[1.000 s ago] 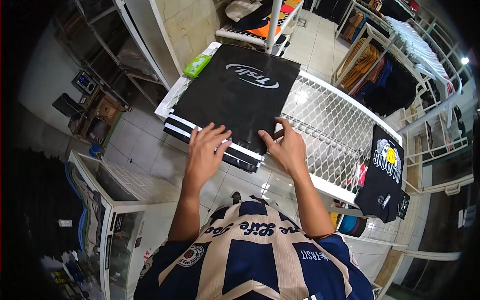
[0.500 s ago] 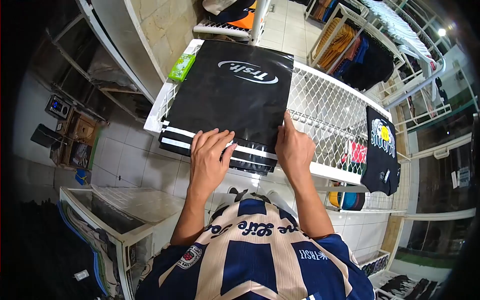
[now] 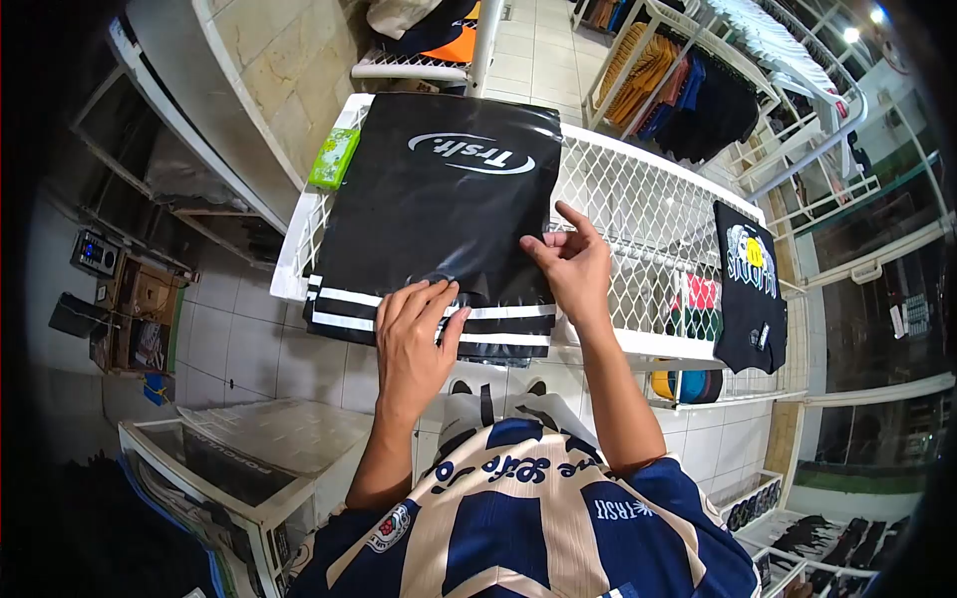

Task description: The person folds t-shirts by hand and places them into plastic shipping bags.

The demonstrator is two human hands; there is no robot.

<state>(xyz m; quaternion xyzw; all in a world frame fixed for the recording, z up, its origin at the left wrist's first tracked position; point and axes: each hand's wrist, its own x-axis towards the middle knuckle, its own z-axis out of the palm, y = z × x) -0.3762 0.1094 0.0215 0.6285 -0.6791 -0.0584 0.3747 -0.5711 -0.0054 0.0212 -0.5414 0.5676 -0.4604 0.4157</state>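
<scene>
Here, a black bag (image 3: 439,219) lies flat on the white mesh table (image 3: 638,184). Of the hands, the left hand (image 3: 411,334) rests on the bag's striped near end, fingers loosely bent, gripping nothing. The right hand (image 3: 576,269) is half open at its right edge; whether it pinches the bag, I cannot tell. A green pack (image 3: 335,157) sits beside the bag's left edge.

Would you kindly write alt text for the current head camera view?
A person's left hand rests on the white-striped near edge of a black package on a white mesh table, the right hand at its right side. A green packet lies to its left, a black printed garment farther right.
</scene>
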